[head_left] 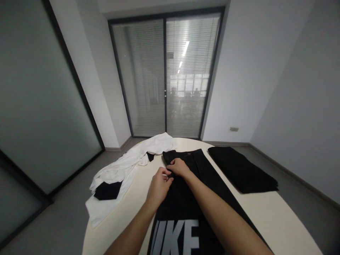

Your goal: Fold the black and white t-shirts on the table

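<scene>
Black trousers (183, 202) with large grey block letters lie lengthwise on the table, their waistband at the far end. Along their left edge, just below the waistband, my right hand (178, 167) pinches the black fabric. Slightly nearer and to the left, my left hand (160, 184) has its thumb and fingers closed on the same edge. The two sets of fingertips are close together. The fabric between the fingertips is mostly hidden.
The pale rounded table (281, 216) carries a rumpled white garment (119, 170) with black patches on the left. A folded black garment (239, 170) lies on the right. Beyond stand a glazed double door with blinds (148, 88) and white walls.
</scene>
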`<state>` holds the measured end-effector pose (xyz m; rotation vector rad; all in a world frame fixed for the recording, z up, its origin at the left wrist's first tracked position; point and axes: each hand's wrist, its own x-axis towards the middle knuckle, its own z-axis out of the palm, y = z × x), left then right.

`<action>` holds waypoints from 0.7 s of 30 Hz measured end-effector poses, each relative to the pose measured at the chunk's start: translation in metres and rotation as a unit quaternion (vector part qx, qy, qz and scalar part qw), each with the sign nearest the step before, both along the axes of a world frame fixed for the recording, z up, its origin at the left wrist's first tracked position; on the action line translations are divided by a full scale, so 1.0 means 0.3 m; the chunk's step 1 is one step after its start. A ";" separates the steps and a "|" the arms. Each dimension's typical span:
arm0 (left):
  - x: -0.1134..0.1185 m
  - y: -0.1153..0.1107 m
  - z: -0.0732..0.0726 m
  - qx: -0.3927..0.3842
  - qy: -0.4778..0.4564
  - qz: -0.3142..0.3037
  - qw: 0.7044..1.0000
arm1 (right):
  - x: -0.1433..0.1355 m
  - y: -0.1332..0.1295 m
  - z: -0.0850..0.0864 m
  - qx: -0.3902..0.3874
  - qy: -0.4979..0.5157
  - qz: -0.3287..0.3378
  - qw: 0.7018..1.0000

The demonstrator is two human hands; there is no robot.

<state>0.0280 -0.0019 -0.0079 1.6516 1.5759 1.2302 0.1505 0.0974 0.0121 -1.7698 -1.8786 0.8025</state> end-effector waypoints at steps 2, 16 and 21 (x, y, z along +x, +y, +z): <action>0.005 -0.026 0.020 -0.030 0.086 0.012 0.996 | 0.015 0.007 -0.011 -0.005 0.006 -0.003 1.000; 0.055 -0.121 0.074 -0.105 0.330 -0.033 0.937 | 0.082 0.097 -0.102 0.052 0.177 -0.083 0.979; 0.063 -0.133 0.095 -0.098 0.337 -0.046 0.935 | 0.106 0.137 -0.129 0.051 0.228 -0.119 0.965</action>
